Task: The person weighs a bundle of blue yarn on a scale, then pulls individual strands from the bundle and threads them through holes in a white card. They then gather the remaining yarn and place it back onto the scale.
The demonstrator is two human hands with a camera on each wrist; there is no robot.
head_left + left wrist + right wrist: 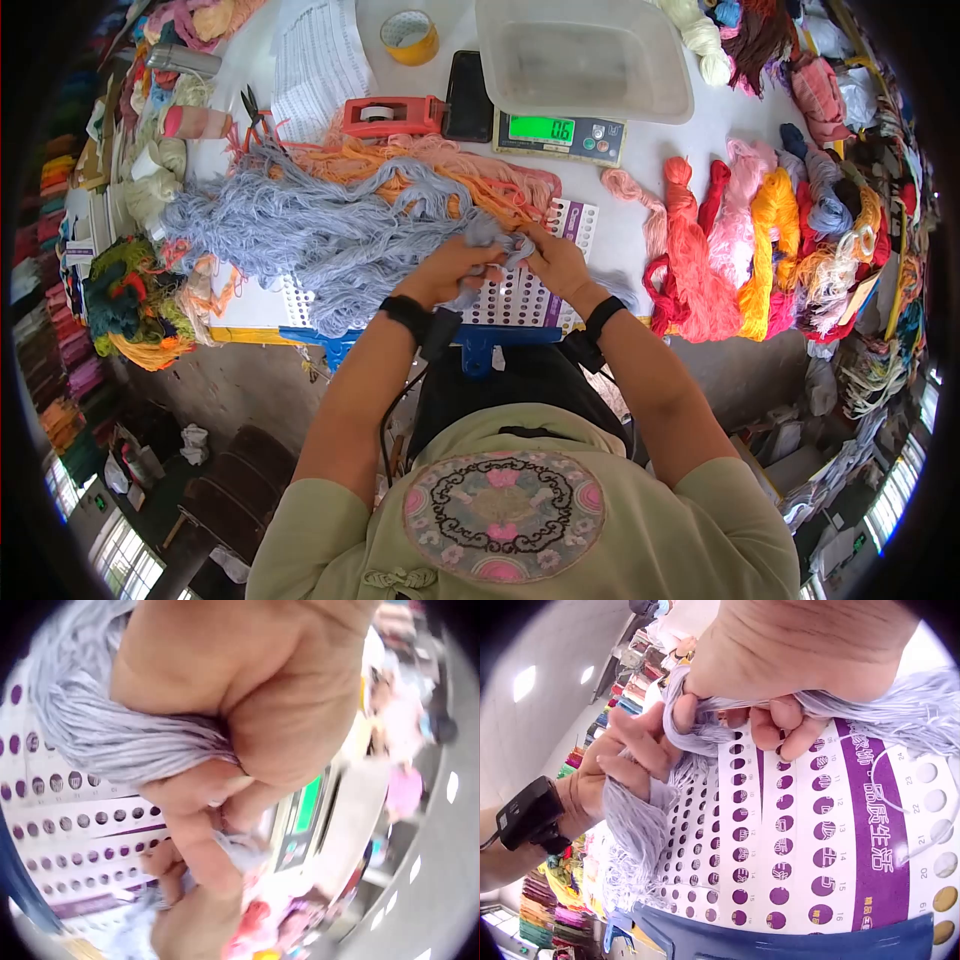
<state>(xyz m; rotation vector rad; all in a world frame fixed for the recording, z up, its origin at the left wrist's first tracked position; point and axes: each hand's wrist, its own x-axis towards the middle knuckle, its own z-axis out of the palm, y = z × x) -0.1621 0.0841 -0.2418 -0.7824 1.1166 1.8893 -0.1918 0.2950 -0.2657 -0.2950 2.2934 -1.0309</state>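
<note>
Over the hole-punched white and purple cards (505, 303), my left hand (452, 270) grips a thick bundle of pale grey-blue thread (142, 746). Its fingers curl round the strands in the left wrist view. Close by on the right, my right hand (562, 264) pinches the same thread, which forms a loop (694, 739) between the two hands in the right wrist view. Loose ends trail from both hands. A large tangled pile of grey-blue thread (300, 225) spreads to the left, with orange and peach thread (385, 165) behind it.
A blue clipboard (520, 332) lies at the near table edge. Behind are a scale (560, 137), a plastic tub (585, 108), a phone (467, 97), a red tape dispenser (392, 117) and yellow tape (410, 38). Coloured skeins (690, 260) line the right side; pliers (254, 115) lie left.
</note>
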